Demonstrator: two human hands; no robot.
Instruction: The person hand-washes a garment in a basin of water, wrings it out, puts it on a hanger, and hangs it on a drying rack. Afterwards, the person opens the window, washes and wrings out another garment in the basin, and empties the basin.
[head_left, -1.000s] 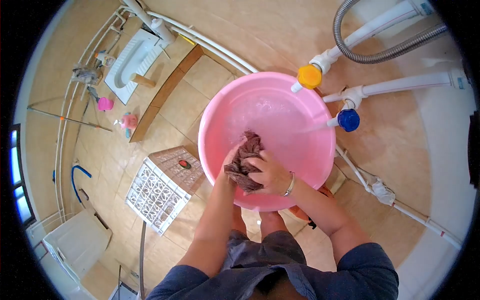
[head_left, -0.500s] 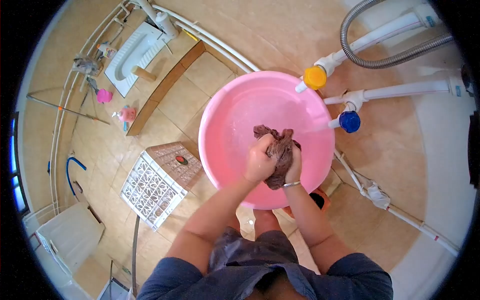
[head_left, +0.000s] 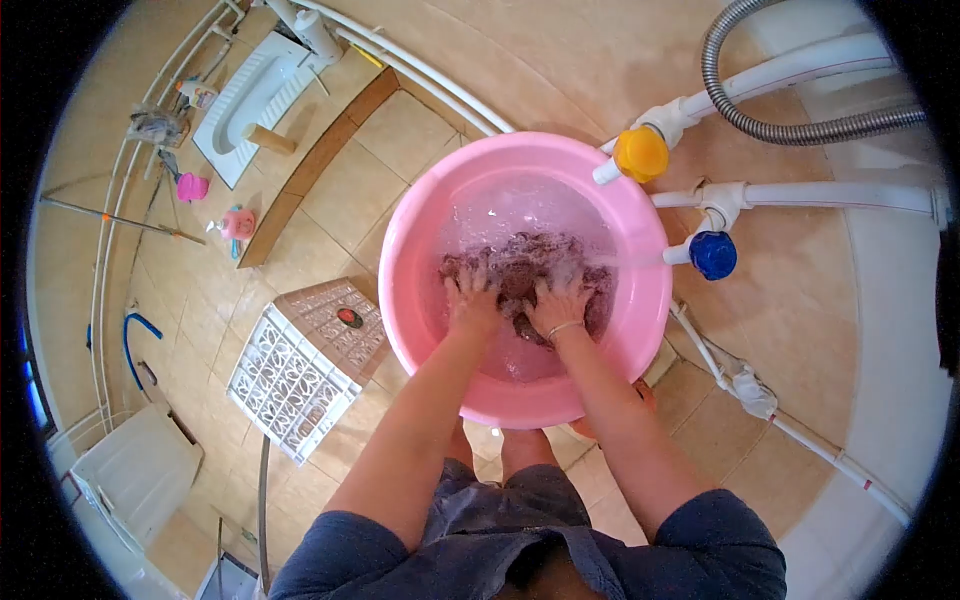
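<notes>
A dark brown cloth [head_left: 520, 270] lies spread in the water inside a pink basin [head_left: 400, 330]. My left hand [head_left: 472, 300] rests on the cloth's left part, fingers apart and dipping into the water. On its right part is my right hand [head_left: 558, 302], fingers also spread, with a bracelet at the wrist. The fingertips are partly hidden by water and cloth. A stream runs into the basin from the tap with the blue handle [head_left: 713, 255]. Ripples and some foam show on the surface.
Above the basin's right rim sits a second tap with a yellow handle [head_left: 641, 154], near a metal hose [head_left: 820, 132]. A white plastic crate [head_left: 290, 380] stands left of the basin. Farther left are a squat toilet [head_left: 250, 110] and a pink bottle [head_left: 238, 223].
The cloth was bunched up and squeezed between both hands above the basin. Now it is spread in the water, and both hands have opened and moved down onto it.
</notes>
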